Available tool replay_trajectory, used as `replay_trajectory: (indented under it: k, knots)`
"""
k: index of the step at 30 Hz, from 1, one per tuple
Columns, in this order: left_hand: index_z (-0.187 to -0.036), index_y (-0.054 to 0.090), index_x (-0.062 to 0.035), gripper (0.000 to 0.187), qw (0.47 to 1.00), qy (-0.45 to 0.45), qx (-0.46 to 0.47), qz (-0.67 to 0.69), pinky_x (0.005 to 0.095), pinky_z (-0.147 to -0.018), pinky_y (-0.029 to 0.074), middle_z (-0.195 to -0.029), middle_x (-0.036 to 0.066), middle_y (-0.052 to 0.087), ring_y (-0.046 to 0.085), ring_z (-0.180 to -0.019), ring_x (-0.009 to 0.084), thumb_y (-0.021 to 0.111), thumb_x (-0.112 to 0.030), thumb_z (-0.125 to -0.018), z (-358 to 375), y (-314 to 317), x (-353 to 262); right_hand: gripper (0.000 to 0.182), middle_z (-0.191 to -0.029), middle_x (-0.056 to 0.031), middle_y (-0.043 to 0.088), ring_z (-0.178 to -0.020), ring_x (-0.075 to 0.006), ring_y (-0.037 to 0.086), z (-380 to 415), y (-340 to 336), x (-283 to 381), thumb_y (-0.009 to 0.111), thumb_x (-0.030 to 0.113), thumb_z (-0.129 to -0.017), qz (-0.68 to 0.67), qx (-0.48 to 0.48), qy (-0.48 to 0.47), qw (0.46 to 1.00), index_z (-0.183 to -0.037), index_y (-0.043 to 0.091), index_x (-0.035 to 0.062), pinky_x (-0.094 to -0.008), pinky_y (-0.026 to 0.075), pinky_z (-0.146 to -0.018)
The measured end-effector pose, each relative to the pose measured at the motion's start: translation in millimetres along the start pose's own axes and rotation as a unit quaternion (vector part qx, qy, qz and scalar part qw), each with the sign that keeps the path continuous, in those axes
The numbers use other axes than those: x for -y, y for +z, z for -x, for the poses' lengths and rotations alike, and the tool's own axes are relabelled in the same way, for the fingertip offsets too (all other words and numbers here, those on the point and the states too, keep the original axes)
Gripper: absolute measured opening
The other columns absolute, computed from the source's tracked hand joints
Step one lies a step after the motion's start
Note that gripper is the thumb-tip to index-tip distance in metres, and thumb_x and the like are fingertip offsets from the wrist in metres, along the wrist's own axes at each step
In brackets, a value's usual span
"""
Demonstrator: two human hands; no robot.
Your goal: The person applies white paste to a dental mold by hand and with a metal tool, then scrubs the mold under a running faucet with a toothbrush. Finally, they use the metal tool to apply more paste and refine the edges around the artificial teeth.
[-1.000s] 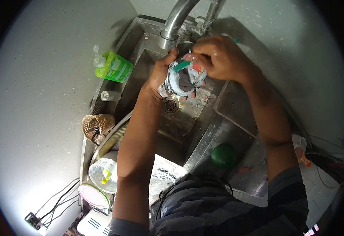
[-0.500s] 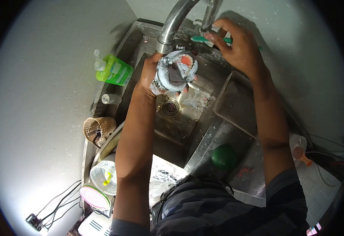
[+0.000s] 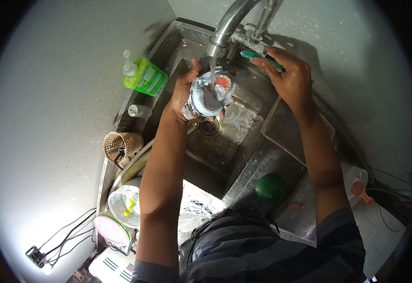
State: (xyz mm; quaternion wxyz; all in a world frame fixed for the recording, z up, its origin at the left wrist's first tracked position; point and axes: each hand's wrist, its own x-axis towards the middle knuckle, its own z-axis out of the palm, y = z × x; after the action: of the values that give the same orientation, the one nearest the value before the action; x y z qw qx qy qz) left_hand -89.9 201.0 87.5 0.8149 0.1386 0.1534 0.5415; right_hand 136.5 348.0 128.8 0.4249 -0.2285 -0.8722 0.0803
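My left hand (image 3: 183,92) is wrapped around a round, plaster-coated denture flask (image 3: 207,98) and holds it under the faucet spout (image 3: 218,46). In the flask, a red patch with a row of pale teeth shows near the upper right of the grey-white plaster. A thin stream of water (image 3: 213,68) falls into it. My right hand (image 3: 290,78) is closed around a slim green toothbrush (image 3: 250,55), its fingertips beside the plaster-spattered tap fitting (image 3: 257,47). The brush is partly hidden by the fingers.
The steel sink basin (image 3: 201,148) has a drain (image 3: 209,127) below the flask. On the left ledge stand a green soap bottle (image 3: 147,78), a small clear bottle (image 3: 139,111), a woven cup (image 3: 123,145) and a clear tub (image 3: 125,206). A green bowl (image 3: 269,188) sits at right.
Water now runs from the spout into the flask; no stream showed before. My right hand and the brush have dropped slightly from the tap fitting. My left thumb has lifted from the flask.
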Motion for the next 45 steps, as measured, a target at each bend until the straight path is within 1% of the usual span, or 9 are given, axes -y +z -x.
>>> replay_trajectory:
  k: [3,6,11,13,21,36,42,44,45]
  knots:
    - [-0.146,0.045,0.0085,0.087,0.996,-0.010,-0.079,0.030,0.0531,-0.046,0.062,-0.115,0.035,0.067,0.072,-0.077,0.0526,0.037,-0.066,-0.102,-5,-2,7,0.041,-0.081,-0.0153,0.074,-0.066,-0.0280,0.071,-9,-19,17,0.090,0.035,-0.080,-0.056,0.012,0.064,0.996,-0.093,0.076,-0.0003,-0.0358,0.054,-0.059]
    - [-0.143,0.051,0.0022,0.080,0.999,-0.002,-0.025,0.023,0.0645,-0.059,0.062,-0.118,0.028,0.069,0.071,-0.096,0.0499,0.042,-0.065,-0.102,-13,-18,20,0.035,-0.082,-0.0112,0.071,-0.070,-0.0191,0.066,-13,-22,23,0.091,0.026,-0.079,-0.111,0.159,0.063,0.979,-0.093,0.073,-0.0011,-0.0324,0.052,-0.065]
    - [-0.146,0.048,-0.0123,0.061,0.978,0.066,-0.190,-0.052,0.0550,-0.044,0.063,-0.114,0.027,0.067,0.073,-0.080,0.0461,0.040,-0.056,-0.105,-21,-8,33,0.044,-0.081,-0.0143,0.070,-0.075,-0.0268,0.070,-38,8,27,0.092,0.036,-0.075,-0.165,0.284,0.000,0.944,-0.089,0.072,-0.0014,-0.0366,0.053,-0.070]
    - [-0.144,0.050,-0.0093,0.063,0.990,0.013,-0.137,-0.035,0.0569,-0.045,0.061,-0.117,0.029,0.066,0.072,-0.080,0.0500,0.043,-0.057,-0.103,-14,-6,27,0.048,-0.079,-0.0149,0.071,-0.078,-0.0303,0.072,-59,2,52,0.090,0.044,-0.074,-0.137,0.402,0.043,0.905,-0.087,0.074,0.0010,-0.0397,0.054,-0.075]
    - [-0.141,0.049,0.0010,0.080,0.993,-0.073,0.009,0.088,0.0571,-0.037,0.055,-0.101,0.047,0.062,0.065,-0.062,0.0598,0.040,-0.066,-0.099,23,-9,25,0.051,-0.089,-0.0183,0.074,-0.089,-0.0319,0.074,-61,35,44,0.088,0.044,-0.078,-0.230,0.460,-0.003,0.858,-0.093,0.073,-0.0031,-0.0422,0.056,-0.082]
    - [-0.136,0.054,0.0012,0.073,0.998,-0.030,-0.011,0.054,0.0573,-0.042,0.059,-0.104,0.038,0.065,0.070,-0.069,0.0531,0.041,-0.062,-0.102,-10,-17,25,0.043,-0.097,-0.0130,0.073,-0.097,-0.0276,0.071,-68,36,43,0.087,0.038,-0.082,-0.147,0.468,0.060,0.869,-0.105,0.071,0.0049,-0.0398,0.052,-0.088]
    - [-0.144,0.046,0.0034,0.074,0.999,-0.002,-0.046,0.021,0.0595,-0.043,0.061,-0.115,0.030,0.067,0.069,-0.084,0.0577,0.046,-0.057,-0.101,-5,-12,11,0.022,-0.090,-0.0117,0.070,-0.087,-0.0269,0.068,-61,3,17,0.072,0.023,-0.098,-0.176,0.322,-0.024,0.930,-0.105,0.070,0.0018,-0.0393,0.052,-0.080]
    - [-0.141,0.049,0.0027,0.076,0.979,0.013,-0.169,-0.117,0.0549,-0.043,0.062,-0.114,0.028,0.069,0.073,-0.084,0.0489,0.049,-0.061,-0.100,-7,3,4,0.018,-0.086,-0.0108,0.068,-0.080,-0.0234,0.066,-64,-14,18,0.069,0.018,-0.100,-0.166,0.317,0.066,0.931,-0.094,0.066,0.0005,-0.0363,0.050,-0.075]
    - [-0.134,0.058,0.0000,0.064,0.994,-0.027,-0.079,-0.073,0.0502,-0.074,0.066,-0.112,0.018,0.072,0.074,-0.095,0.0300,0.051,-0.057,-0.104,-1,9,-6,0.023,-0.078,-0.0113,0.064,-0.069,-0.0213,0.061,-61,-12,14,0.071,0.017,-0.098,-0.206,0.328,-0.007,0.922,-0.086,0.060,-0.0004,-0.0354,0.046,-0.066]
